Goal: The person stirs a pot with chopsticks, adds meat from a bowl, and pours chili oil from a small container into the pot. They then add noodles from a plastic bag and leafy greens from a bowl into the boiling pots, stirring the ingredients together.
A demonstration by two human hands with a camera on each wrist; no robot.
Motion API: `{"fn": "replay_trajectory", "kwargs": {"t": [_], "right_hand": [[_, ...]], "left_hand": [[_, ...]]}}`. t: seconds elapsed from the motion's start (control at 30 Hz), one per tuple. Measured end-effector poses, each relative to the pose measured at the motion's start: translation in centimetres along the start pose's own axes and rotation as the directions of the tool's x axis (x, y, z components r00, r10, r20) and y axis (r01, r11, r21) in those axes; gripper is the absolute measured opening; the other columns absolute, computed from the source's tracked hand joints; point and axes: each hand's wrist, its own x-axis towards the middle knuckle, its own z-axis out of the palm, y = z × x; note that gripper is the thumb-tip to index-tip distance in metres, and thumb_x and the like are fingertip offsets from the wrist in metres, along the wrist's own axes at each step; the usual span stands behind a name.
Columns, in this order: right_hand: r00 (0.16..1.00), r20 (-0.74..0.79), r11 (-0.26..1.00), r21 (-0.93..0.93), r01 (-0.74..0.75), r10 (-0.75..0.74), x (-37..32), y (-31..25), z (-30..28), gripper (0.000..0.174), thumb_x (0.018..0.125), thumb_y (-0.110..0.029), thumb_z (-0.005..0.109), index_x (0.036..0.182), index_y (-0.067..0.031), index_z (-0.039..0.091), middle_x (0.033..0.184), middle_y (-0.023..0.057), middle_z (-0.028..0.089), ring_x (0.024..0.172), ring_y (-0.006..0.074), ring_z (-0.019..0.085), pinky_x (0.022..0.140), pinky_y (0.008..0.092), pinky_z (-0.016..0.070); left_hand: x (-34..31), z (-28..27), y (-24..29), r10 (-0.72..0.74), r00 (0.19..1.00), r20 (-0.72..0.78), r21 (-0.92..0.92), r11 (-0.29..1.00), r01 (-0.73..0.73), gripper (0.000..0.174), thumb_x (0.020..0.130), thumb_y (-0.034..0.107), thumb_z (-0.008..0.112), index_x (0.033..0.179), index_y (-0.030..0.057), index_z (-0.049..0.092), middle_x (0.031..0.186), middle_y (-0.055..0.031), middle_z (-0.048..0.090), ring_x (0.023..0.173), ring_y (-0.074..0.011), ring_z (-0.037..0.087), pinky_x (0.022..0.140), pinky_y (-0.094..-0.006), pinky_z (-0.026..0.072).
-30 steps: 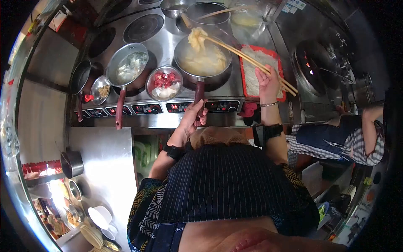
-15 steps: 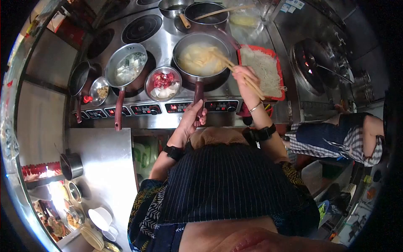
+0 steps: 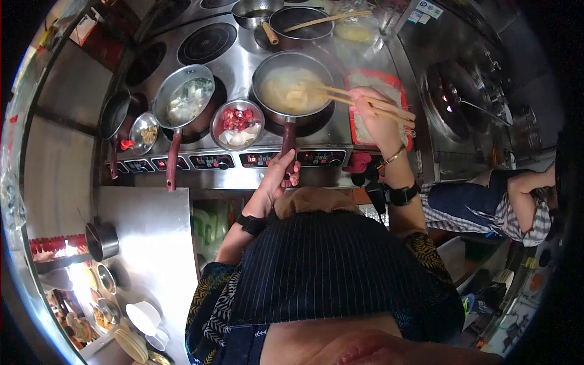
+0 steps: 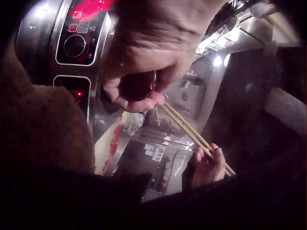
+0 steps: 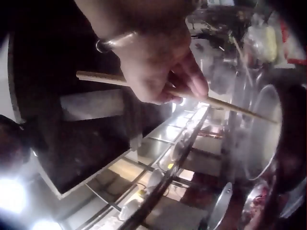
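Observation:
My left hand [image 3: 280, 171] grips the dark red handle [image 3: 289, 134] of a saucepan [image 3: 258, 72] on the cooktop. Inside the pan, pale yellow pieces of food [image 3: 296, 100] sit in cloudy, steaming liquid. My right hand [image 3: 372, 112] holds a pair of long wooden chopsticks [image 3: 337, 90], their tips over the food within the rim. In the right wrist view the curled fingers of the right hand [image 5: 158, 76] hold a chopstick [image 5: 100, 78] slanting toward the pan. The left wrist view shows the left hand [image 4: 148, 57] curled near the cooktop's knob panel [image 4: 76, 45].
Left of the pan are a metal bowl [image 3: 238, 143] of red and white food and a second saucepan [image 3: 159, 103] with food in liquid. A red tray [image 3: 398, 85] of thin noodles lies beneath the right hand. Another person [image 3: 462, 204] stands at the right.
A second ago the chopsticks held yellow food up above the pan; it then went down into the liquid. Since then my right hand has shifted right and the chopsticks lie flatter. The left hand stays put.

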Motion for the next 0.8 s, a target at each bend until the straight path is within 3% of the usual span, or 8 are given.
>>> {"fn": "replay_trajectory", "kwargs": {"t": [0.07, 0.17, 0.3, 0.47, 0.53, 0.6, 0.7, 0.8], "right_hand": [[1.0, 0.013, 1.0, -0.03, 0.001, -0.001, -0.2, -0.5, 0.4, 0.013, 0.08, -0.012, 0.056, 0.087, -0.0013, 0.061, 0.084, 0.0082, 0.061, 0.069, 0.016, 0.061, 0.061, 0.0254, 0.0483], [0.891, 0.271, 0.928, 0.025, 0.371, -0.364, -0.5, 1.6, 3.6, 0.007, 0.08, -0.009, 0.057, 0.085, -0.0044, 0.06, 0.079, 0.0079, 0.059, 0.074, 0.0217, 0.059, 0.064, 0.0279, 0.0473], [0.911, 0.195, 0.923, -0.06, 0.381, -0.363, -0.7, 4.0, 5.0, 0.007, 0.08, -0.008, 0.056, 0.085, -0.005, 0.06, 0.08, 0.0088, 0.059, 0.073, 0.0232, 0.059, 0.064, 0.0302, 0.0473], [0.996, 0.019, 0.993, -0.07, 0.09, -0.089, -1.0, 2.1, 1.3, 0.008, 0.08, -0.01, 0.056, 0.085, -0.0053, 0.06, 0.08, 0.0092, 0.059, 0.073, 0.025, 0.058, 0.064, 0.0306, 0.0472], [0.995, 0.055, 0.972, -0.214, 0.098, -0.089, -0.7, 2.0, 0.9, 0.01, 0.08, -0.012, 0.056, 0.086, -0.0052, 0.06, 0.081, 0.0098, 0.059, 0.073, 0.0242, 0.058, 0.064, 0.031, 0.0469], [0.914, 0.1, 0.827, -0.398, 0.398, -0.392, -0.1, 3.4, 1.7, 0.012, 0.081, -0.012, 0.055, 0.088, -0.0039, 0.059, 0.083, 0.0105, 0.057, 0.074, 0.0246, 0.058, 0.064, 0.0309, 0.0462], [0.946, 0.155, 0.937, -0.166, 0.308, -0.284, -0.3, 5.6, 4.6, 0.012, 0.081, -0.011, 0.055, 0.089, -0.0032, 0.058, 0.084, 0.0094, 0.057, 0.075, 0.0246, 0.058, 0.064, 0.0314, 0.0462], [0.886, 0.278, 0.89, -0.166, 0.424, -0.371, -0.7, 4.1, 4.2, 0.011, 0.081, -0.012, 0.055, 0.088, -0.0047, 0.059, 0.084, 0.0086, 0.057, 0.075, 0.0246, 0.057, 0.064, 0.0328, 0.047]], "left_hand": [[-0.2, 0.4, 0.1, 0.001, 1.0, -0.017, 0.011, 1.0, -0.001, 0.029, 0.089, 0.03, 0.048, 0.108, 0.0083, 0.045, 0.061, -0.001, 0.047, 0.04, -0.0088, 0.039, 0.036, -0.0209, 0.0327], [-0.3, 0.5, 0.2, -0.001, 0.999, -0.035, 0.032, 0.999, 0.002, 0.027, 0.09, 0.03, 0.047, 0.107, 0.0088, 0.046, 0.062, 0.0, 0.046, 0.039, -0.0074, 0.038, 0.035, -0.0191, 0.0316], [-0.1, 0.5, 0.0, 0.014, 1.0, -0.024, 0.031, 0.999, -0.013, 0.026, 0.09, 0.029, 0.047, 0.106, 0.0086, 0.046, 0.062, 0.0, 0.046, 0.039, -0.0079, 0.038, 0.035, -0.0204, 0.0323], [-0.1, 0.1, -0.1, 0.008, 1.0, -0.002, 0.0, 1.0, -0.008, 0.027, 0.09, 0.029, 0.048, 0.106, 0.0076, 0.043, 0.061, -0.0019, 0.047, 0.04, -0.0096, 0.04, 0.036, -0.022, 0.0346], [0.1, 0.0, 0.0, 0.006, 1.0, -0.008, 0.001, 1.0, -0.006, 0.026, 0.09, 0.029, 0.048, 0.105, 0.0078, 0.043, 0.061, -0.002, 0.047, 0.04, -0.0096, 0.04, 0.036, -0.0221, 0.0345], [0.1, 0.0, -0.1, -0.003, 1.0, -0.005, 0.001, 1.0, 0.003, 0.026, 0.09, 0.029, 0.047, 0.104, 0.0078, 0.043, 0.061, -0.0024, 0.047, 0.039, -0.0099, 0.041, 0.035, -0.0223, 0.0343], [0.3, -0.2, -0.1, -0.001, 1.0, 0.029, -0.019, 1.0, 0.002, 0.026, 0.09, 0.029, 0.047, 0.105, 0.0079, 0.042, 0.061, -0.0027, 0.047, 0.039, -0.0102, 0.041, 0.034, -0.0225, 0.0339], [0.4, -0.2, -0.2, -0.007, 1.0, 0.0, -0.007, 1.0, 0.007, 0.025, 0.09, 0.028, 0.047, 0.104, 0.0083, 0.042, 0.061, -0.0027, 0.047, 0.039, -0.0105, 0.041, 0.034, -0.0224, 0.0336]]}}
